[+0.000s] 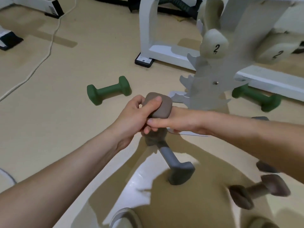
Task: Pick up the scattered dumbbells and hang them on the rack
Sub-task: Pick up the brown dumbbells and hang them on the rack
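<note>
Both hands hold a brown dumbbell [158,104] upright at the centre of the view. My left hand [131,117] wraps its upper head from the left and my right hand [172,121] grips it from the right; its handle is hidden by my fingers. The white notched rack [207,86] stands just beyond my hands, with a cream dumbbell [213,45] marked 2 hanging high on it. On the floor lie a green dumbbell [108,90] to the left, another green dumbbell [256,97] behind the rack, a grey dumbbell [176,165] below my hands, and a second brown dumbbell [258,190] at lower right.
A white furniture frame [148,30] stands behind the rack, and another cream head marked 2 [276,50] shows at the right. A white cable [49,46] runs across the beige floor at left. Black-and-white equipment bases [52,9] sit at the top left. My shoe [125,218] is at the bottom.
</note>
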Demonstrator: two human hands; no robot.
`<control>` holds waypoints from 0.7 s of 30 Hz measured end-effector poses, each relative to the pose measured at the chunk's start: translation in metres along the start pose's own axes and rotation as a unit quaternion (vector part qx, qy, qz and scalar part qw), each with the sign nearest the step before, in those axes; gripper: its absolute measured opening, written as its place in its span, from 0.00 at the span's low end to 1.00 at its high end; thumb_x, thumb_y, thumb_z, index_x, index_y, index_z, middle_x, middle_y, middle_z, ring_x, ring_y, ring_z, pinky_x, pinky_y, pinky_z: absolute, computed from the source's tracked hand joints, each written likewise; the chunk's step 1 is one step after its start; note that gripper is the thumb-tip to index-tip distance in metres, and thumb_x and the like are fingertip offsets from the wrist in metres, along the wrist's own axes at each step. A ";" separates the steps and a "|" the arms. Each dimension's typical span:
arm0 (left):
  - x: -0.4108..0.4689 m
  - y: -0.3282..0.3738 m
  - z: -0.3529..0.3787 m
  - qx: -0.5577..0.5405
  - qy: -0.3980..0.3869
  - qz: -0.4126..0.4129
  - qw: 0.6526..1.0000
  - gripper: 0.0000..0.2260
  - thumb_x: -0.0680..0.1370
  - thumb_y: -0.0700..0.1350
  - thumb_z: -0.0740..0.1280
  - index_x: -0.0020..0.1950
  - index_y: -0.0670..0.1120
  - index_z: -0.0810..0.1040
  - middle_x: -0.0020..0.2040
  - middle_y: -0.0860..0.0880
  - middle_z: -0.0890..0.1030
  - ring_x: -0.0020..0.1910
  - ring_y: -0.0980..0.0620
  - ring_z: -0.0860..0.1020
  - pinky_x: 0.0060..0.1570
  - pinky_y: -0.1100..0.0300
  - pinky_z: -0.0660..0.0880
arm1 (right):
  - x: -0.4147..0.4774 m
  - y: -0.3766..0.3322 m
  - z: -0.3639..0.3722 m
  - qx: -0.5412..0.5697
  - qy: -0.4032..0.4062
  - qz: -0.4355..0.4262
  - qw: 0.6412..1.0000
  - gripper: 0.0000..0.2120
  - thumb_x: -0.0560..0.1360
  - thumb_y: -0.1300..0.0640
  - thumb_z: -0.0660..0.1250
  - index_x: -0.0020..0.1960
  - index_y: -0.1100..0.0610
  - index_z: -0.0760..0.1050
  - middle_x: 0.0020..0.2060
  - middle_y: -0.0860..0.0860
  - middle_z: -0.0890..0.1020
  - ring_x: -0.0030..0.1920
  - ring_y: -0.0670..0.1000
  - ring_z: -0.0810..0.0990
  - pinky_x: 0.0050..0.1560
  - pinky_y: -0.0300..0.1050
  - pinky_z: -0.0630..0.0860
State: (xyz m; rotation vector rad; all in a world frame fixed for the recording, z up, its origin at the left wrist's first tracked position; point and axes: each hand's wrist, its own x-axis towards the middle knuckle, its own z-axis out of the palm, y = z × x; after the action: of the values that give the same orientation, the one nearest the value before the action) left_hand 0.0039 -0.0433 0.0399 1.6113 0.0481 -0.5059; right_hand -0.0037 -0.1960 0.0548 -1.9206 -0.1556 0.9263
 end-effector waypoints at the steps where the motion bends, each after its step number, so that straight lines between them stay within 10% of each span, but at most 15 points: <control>1: 0.001 0.005 0.003 0.027 0.003 0.018 0.999 0.16 0.77 0.54 0.68 0.46 0.45 0.67 0.24 0.47 0.75 0.19 0.52 0.67 0.23 0.62 0.63 | -0.009 -0.001 -0.008 -0.022 -0.026 0.044 0.998 0.12 0.78 0.44 0.65 0.56 0.49 0.78 0.46 0.42 0.81 0.52 0.39 0.79 0.50 0.36 0.76; 4: 0.002 0.019 0.019 0.109 -0.011 0.056 0.992 0.17 0.75 0.53 0.71 0.44 0.44 0.67 0.23 0.50 0.74 0.23 0.50 0.67 0.22 0.62 0.62 | -0.045 0.003 -0.033 -0.047 -0.052 0.153 0.986 0.26 0.76 0.47 0.69 0.72 0.48 0.66 0.51 0.42 0.76 0.54 0.49 0.80 0.57 0.46 0.77; 7: -0.004 0.035 0.039 0.147 -0.036 0.082 0.985 0.18 0.74 0.52 0.73 0.42 0.42 0.67 0.25 0.46 0.73 0.25 0.49 0.66 0.25 0.62 0.61 | -0.083 0.013 -0.058 0.059 0.010 0.169 0.984 0.18 0.80 0.55 0.65 0.68 0.48 0.71 0.53 0.50 0.83 0.47 0.52 0.84 0.52 0.48 0.80; 10: -0.012 0.053 0.055 0.136 -0.083 0.084 0.984 0.19 0.75 0.50 0.72 0.45 0.37 0.67 0.28 0.40 0.71 0.25 0.48 0.65 0.25 0.63 0.60 | -0.107 0.028 -0.073 0.217 0.044 0.188 0.957 0.23 0.81 0.41 0.56 0.67 0.56 0.71 0.52 0.58 0.86 0.45 0.55 0.85 0.48 0.51 0.81; 13: -0.020 0.070 0.079 0.100 -0.143 0.074 0.982 0.20 0.74 0.48 0.73 0.45 0.36 0.67 0.26 0.43 0.71 0.21 0.50 0.66 0.20 0.66 0.58 | -0.125 0.049 -0.070 0.366 0.030 0.123 0.922 0.38 0.77 0.31 0.48 0.66 0.60 0.75 0.54 0.60 0.85 0.48 0.56 0.86 0.43 0.49 0.83; 21: -0.018 0.088 0.137 0.222 -0.225 0.061 0.947 0.17 0.72 0.52 0.69 0.48 0.40 0.69 0.28 0.45 0.76 0.25 0.49 0.71 0.23 0.62 0.64 | -0.147 0.086 -0.043 0.632 0.089 -0.058 0.768 0.25 0.72 0.49 0.67 0.65 0.60 0.78 0.59 0.67 0.81 0.48 0.61 0.85 0.41 0.49 0.84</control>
State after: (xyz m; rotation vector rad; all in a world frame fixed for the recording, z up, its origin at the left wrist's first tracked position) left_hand -0.0235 -0.1797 0.1262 1.8804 -0.5396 -0.8180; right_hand -0.1013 -0.3403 0.0754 -0.6868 0.3899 0.4853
